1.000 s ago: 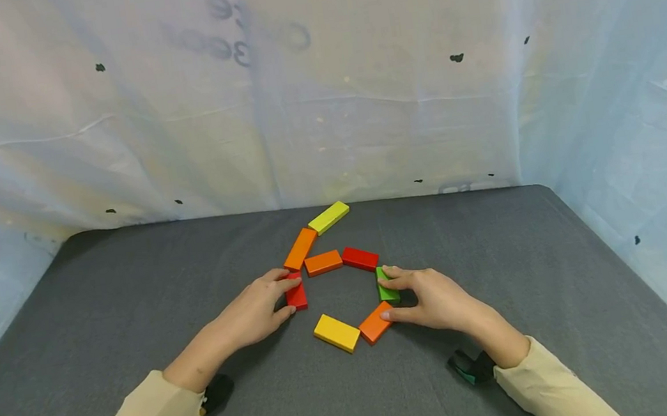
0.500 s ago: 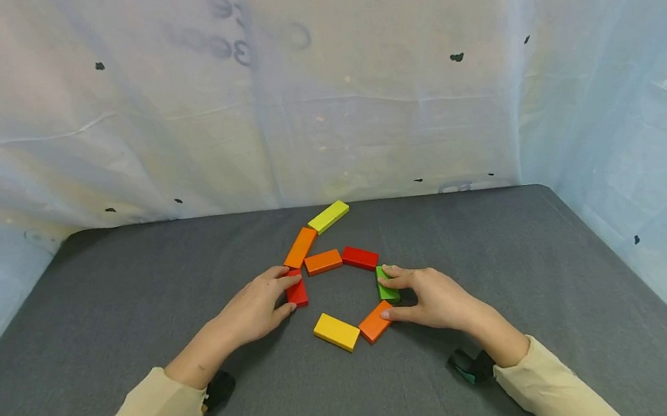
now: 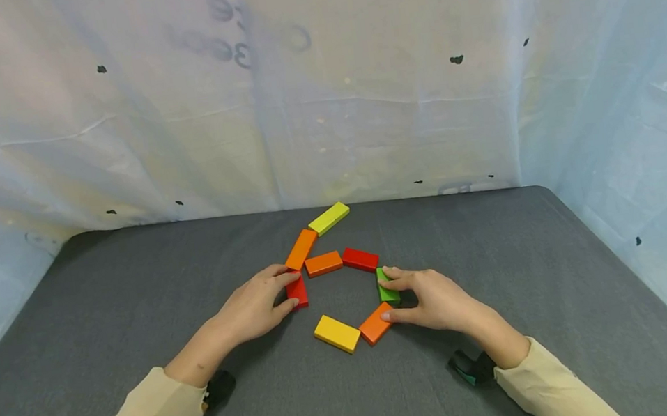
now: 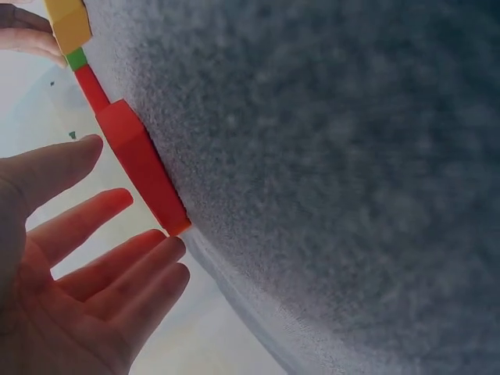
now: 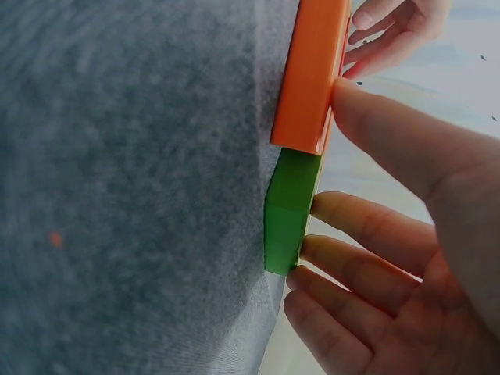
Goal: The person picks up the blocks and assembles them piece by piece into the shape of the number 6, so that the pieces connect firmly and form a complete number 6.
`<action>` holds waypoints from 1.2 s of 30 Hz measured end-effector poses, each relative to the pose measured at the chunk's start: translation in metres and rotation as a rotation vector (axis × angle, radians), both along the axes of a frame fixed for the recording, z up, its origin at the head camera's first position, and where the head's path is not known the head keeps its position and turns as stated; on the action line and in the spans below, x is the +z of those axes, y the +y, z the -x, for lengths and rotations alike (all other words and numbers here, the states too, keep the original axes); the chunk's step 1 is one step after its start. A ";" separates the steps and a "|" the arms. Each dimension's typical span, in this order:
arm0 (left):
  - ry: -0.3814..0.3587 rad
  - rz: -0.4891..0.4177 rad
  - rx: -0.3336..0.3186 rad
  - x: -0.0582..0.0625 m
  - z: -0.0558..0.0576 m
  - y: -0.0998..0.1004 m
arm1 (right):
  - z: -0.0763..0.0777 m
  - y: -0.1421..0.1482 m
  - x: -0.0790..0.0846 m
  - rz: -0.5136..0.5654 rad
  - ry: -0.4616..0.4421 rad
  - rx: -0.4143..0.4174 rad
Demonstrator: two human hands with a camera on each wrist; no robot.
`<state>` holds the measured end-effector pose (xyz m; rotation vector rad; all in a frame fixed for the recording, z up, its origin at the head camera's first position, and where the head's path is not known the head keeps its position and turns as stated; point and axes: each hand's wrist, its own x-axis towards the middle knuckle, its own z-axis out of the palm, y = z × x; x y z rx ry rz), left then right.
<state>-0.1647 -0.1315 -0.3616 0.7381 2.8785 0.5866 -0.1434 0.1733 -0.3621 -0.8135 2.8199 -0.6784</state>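
Observation:
My left hand [image 3: 257, 304] rests its fingertips on a red block [image 3: 298, 291] lying on the grey table. Seen from the left wrist, those fingers [image 4: 101, 281] are fairly straight beside the red block [image 4: 144, 168]. On the other side, my right hand [image 3: 435, 298] touches a green block [image 3: 386, 285] with its fingers, while its thumb lies on an orange block [image 3: 374, 323]. The right wrist view shows these fingers loosely extended along the green block [image 5: 289, 211], the thumb against the orange block [image 5: 312, 78]. The blocks form a loop open at the lower left.
A yellow block [image 3: 337, 334] lies nearest the person. At the loop's top are an orange block [image 3: 324, 263] and a second red block [image 3: 360, 258]. Another orange block [image 3: 301, 249] and a lime-yellow block [image 3: 329, 218] slant up and right. Plastic sheeting [image 3: 356, 92] encloses the table [image 3: 130, 298].
The red block under my left hand has shifted slightly, its near end turning a little to the right, and the left thumb has moved slightly up. My right hand stays put.

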 end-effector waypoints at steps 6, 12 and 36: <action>0.000 0.018 -0.004 0.000 0.005 0.001 | 0.000 0.000 0.000 -0.002 0.003 -0.003; -0.034 0.052 -0.039 0.000 0.010 -0.002 | -0.001 0.000 -0.001 -0.005 0.007 -0.002; -0.138 0.136 -0.074 0.008 0.021 0.011 | 0.003 0.004 0.003 -0.042 0.071 0.001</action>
